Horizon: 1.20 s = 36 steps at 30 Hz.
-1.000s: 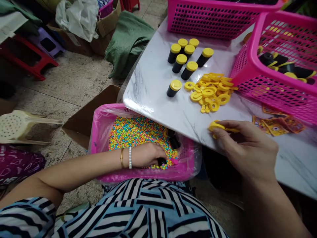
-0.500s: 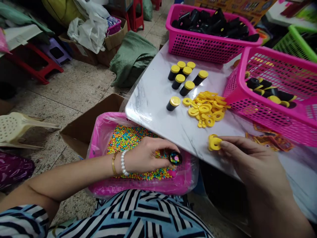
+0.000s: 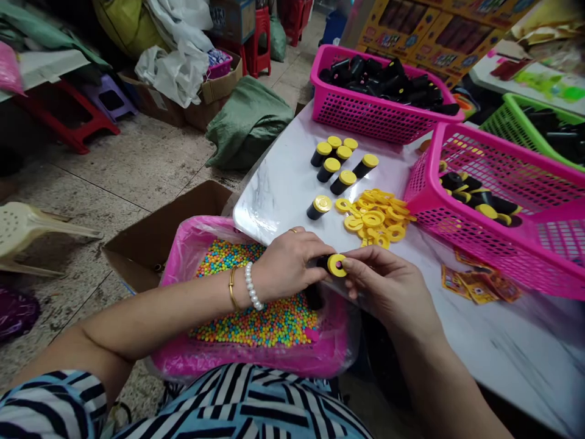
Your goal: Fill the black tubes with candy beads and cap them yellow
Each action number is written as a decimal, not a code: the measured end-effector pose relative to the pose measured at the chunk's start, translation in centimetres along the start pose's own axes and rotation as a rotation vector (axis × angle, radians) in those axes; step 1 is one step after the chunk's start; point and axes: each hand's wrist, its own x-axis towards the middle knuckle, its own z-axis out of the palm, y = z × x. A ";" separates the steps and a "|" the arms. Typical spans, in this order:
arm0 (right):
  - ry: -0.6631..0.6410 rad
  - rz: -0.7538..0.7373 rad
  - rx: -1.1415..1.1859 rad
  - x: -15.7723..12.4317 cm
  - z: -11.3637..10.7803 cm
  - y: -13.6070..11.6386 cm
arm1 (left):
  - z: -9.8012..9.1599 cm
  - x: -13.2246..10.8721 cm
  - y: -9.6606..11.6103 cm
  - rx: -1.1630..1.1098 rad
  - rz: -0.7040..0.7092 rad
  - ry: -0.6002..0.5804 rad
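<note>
My left hand (image 3: 292, 263) is closed around a small black tube (image 3: 322, 263), near the table's front edge. A yellow ring-shaped cap (image 3: 337, 266) sits against the tube's open end, and my right hand (image 3: 388, 281) pinches it by the rim. Whether the cap is fully seated I cannot tell. Below my left hand is a pink basket (image 3: 171, 256) lined with clear plastic, holding many small coloured beads (image 3: 256, 323). Beyond my hands, a heap of loose yellow caps (image 3: 372, 216) lies on the table, beside several black tubes with yellow lids (image 3: 329, 169) standing upright.
Two pink baskets (image 3: 361, 119) of black tubes stand on the white marbled table (image 3: 274, 195), the right one with yellow-lidded tubes. Small orange packets (image 3: 478, 285) lie at the right. A cardboard box (image 3: 169, 222) and green sack (image 3: 247, 122) are on the floor.
My hands have come together: the right brought the yellow cap leftward to the tube, while the left raised the tube toward the table edge. The view has tilted up slightly.
</note>
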 end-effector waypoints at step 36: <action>-0.025 -0.048 0.134 -0.4 -1.2 0.0 | 1.3 -0.9 1.7 -0.089 -0.114 0.123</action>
